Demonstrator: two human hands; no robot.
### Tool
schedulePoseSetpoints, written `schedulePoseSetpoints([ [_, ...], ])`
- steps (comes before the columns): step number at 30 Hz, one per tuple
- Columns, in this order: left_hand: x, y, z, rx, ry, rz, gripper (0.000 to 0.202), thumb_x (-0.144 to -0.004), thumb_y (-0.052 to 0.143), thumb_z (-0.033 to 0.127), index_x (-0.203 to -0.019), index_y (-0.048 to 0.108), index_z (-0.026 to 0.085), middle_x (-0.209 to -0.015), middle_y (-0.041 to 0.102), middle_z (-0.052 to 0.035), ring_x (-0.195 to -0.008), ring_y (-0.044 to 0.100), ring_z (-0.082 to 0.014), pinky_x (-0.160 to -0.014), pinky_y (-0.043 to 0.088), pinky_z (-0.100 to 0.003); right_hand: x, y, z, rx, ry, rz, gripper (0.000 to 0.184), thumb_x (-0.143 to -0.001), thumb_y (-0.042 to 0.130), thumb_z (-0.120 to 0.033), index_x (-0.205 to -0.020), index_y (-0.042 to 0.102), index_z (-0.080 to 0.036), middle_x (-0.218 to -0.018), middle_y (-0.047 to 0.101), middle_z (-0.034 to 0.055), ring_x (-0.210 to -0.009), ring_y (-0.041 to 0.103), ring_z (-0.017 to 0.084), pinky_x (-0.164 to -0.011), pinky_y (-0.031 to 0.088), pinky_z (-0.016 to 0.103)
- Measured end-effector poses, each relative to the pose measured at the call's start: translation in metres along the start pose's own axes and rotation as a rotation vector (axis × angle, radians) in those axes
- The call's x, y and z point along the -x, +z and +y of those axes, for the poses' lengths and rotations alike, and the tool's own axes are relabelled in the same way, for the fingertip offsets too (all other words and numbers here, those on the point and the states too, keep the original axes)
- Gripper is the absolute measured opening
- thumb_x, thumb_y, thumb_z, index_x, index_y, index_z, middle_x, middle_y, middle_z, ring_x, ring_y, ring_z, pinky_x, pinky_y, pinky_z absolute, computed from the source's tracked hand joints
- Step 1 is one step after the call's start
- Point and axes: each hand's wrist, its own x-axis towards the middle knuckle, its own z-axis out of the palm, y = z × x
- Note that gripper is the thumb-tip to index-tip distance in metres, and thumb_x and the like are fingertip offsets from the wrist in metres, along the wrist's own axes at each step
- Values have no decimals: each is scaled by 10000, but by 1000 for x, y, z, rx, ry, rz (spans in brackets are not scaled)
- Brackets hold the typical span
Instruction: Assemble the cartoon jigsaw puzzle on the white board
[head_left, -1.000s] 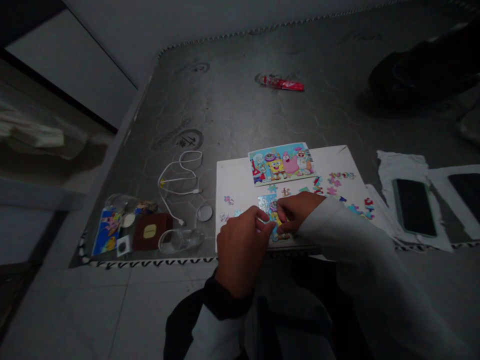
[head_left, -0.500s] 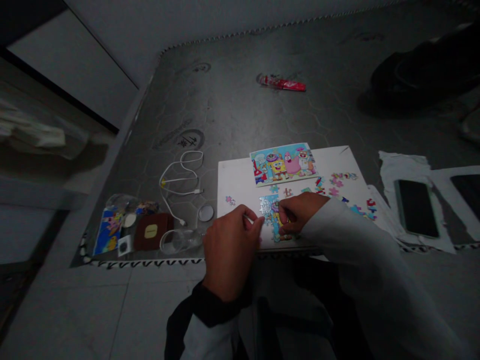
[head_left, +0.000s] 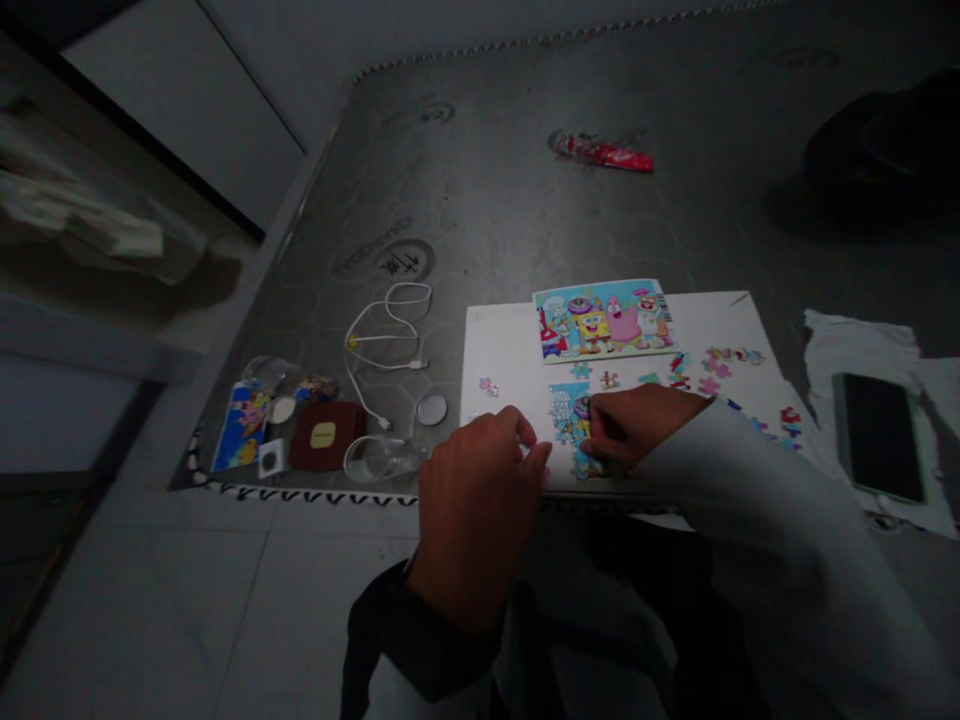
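A white board lies on a grey mattress. On it sit a colourful cartoon reference picture, a partly assembled puzzle and several loose puzzle pieces. My right hand rests on the right side of the assembled part, its fingers curled and pressing on it. My left hand hovers over the board's near left edge, fingers bent; what they pinch, if anything, is hidden.
Left of the board lie a white cable, a round lid, a clear bag, a brown card holder and a cartoon packet. A phone lies on white paper at right. A red wrapper lies farther back.
My left hand has drawn back from the assembled puzzle toward the board's near left edge. My right hand stays on the puzzle. The camera has shifted left.
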Motion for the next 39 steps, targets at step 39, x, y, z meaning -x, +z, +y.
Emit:
schedulePoseSetpoints([
  [39,3,-14,-35,-68,-45,121,170,-859,668,243,-1023,674,287,-957,727,13,-839,655,-217,-686,380,-324,5,1,-8,94,51,12,145,-821,623,-396,-814,627,-251,-784,713,54,-697,645,246,-602,376,351],
])
